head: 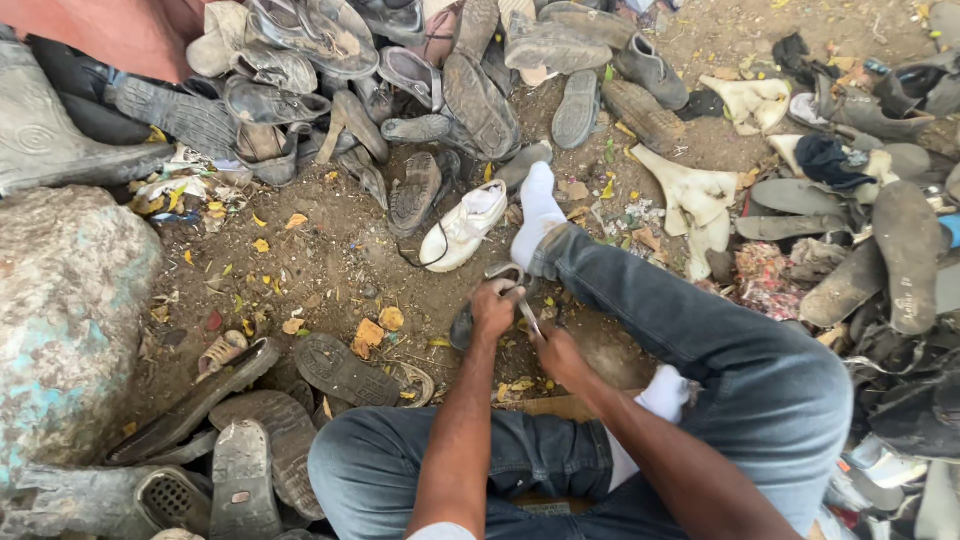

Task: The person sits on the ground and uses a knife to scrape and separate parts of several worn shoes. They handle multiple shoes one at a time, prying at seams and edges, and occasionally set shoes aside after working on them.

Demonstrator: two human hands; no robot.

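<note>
Ground: dirt [320, 260], strewn with worn shoes [330, 60].
Left hand [492, 308]: fist clenched round shears [515, 292].
Right hand [560, 357]: closed on a dark sole [464, 326], I think.

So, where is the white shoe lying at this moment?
In the head view the white shoe lies on the dirt ground just above centre, beside the white-socked foot and a dark worn sole, a little beyond the hands.

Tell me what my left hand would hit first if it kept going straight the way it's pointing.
Probably the white-socked foot just beyond your left hand; the white sneaker lies slightly to its left. Depth is hard to judge.
</note>
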